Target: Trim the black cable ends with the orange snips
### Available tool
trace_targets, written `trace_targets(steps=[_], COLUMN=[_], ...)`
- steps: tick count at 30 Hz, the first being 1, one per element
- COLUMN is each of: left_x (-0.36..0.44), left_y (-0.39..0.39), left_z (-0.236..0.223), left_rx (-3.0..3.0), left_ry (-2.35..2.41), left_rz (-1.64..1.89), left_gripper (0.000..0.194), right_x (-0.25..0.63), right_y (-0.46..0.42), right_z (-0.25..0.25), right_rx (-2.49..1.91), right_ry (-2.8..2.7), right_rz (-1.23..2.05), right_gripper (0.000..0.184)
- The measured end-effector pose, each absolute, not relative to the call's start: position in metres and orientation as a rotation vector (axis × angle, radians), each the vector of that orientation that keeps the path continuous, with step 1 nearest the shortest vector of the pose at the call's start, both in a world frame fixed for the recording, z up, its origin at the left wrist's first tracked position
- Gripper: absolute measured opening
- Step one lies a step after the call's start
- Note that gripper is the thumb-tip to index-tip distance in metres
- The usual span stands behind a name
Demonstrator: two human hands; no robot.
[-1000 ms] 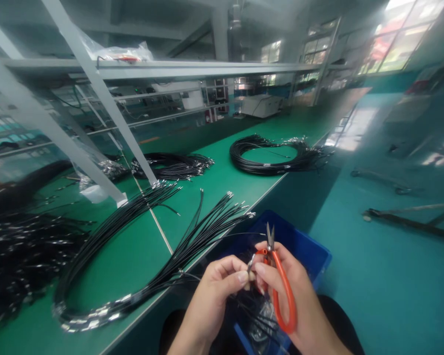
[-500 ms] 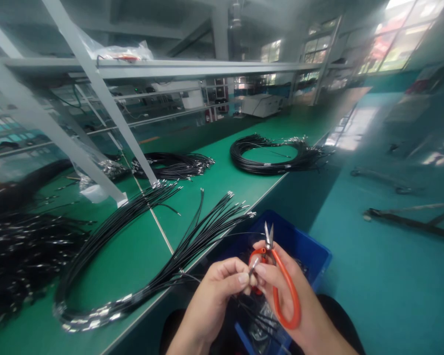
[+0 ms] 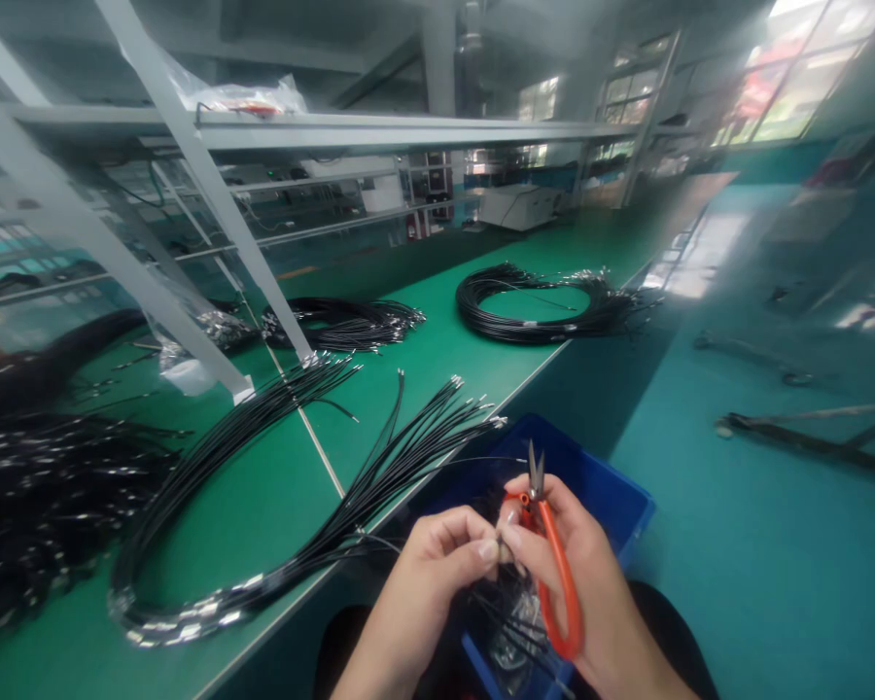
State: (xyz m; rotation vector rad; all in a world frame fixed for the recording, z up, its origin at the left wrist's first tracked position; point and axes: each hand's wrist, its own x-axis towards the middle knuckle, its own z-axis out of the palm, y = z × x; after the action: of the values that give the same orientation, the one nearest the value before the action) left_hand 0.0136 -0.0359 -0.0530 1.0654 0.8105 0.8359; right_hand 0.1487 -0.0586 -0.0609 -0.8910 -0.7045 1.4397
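My left hand (image 3: 429,572) pinches the metal tip of a thin black cable (image 3: 497,542) between thumb and forefinger. My right hand (image 3: 577,574) holds orange-handled thread snips (image 3: 550,564), blades pointing up, and its thumb and forefinger also pinch the same cable tip. Both hands meet over a blue plastic bin (image 3: 612,496) that sits on my lap and holds black cables. The cable trails down into the bin.
A green workbench (image 3: 437,360) runs left of me with several bundles of black cables with metal ends (image 3: 321,496), a coil (image 3: 546,306) farther back, and a heap (image 3: 36,496) at the left. Grey shelf struts (image 3: 211,214) stand on the bench. Teal floor lies to the right.
The snips handles sprang apart and then closed in again. Both hands stay together at the cable tip, shifted slightly down.
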Motion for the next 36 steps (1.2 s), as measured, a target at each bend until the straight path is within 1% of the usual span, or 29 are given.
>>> trace_targets(steps=[2, 4, 8, 14, 19, 28, 33, 36], left_x=[0.013, 0.013, 0.013, 0.015, 0.018, 0.014, 0.016, 0.015], left_y=[-0.036, -0.036, -0.036, -0.039, -0.041, -0.042, -0.044, -0.043], left_z=[-0.054, -0.055, -0.053, -0.049, -0.045, -0.049, -0.048, -0.049], left_rx=[1.085, 1.065, 0.996, 1.026, 1.024, 1.237, 1.373, 1.347], left_ry=[0.842, 0.838, 0.787, 0.766, 0.799, 0.930, 1.076, 1.080], left_rz=[0.844, 0.843, 0.850, 0.907, 0.932, 0.915, 0.919, 0.921], left_gripper=[0.013, 0.014, 0.014, 0.015, 0.015, 0.017, 0.020, 0.021], right_x=[0.148, 0.148, 0.150, 0.149, 0.147, 0.147, 0.144, 0.147], right_y=[-0.060, -0.061, -0.064, -0.064, -0.064, -0.063, -0.062, -0.061], right_z=[-0.058, -0.055, -0.053, -0.057, -0.062, -0.061, -0.059, -0.062], right_rx=[-0.956, -0.943, -0.823, -0.817, -0.808, -0.811, -0.875, -0.982], right_ry=[-0.752, -0.765, -0.654, -0.611, -0.576, -0.581, -0.624, -0.714], right_rz=[1.385, 1.412, 1.531, 1.467, 1.478, 1.500, 1.472, 1.369], right_gripper=[0.033, 0.035, 0.033, 0.034, 0.036, 0.037, 0.037, 0.039])
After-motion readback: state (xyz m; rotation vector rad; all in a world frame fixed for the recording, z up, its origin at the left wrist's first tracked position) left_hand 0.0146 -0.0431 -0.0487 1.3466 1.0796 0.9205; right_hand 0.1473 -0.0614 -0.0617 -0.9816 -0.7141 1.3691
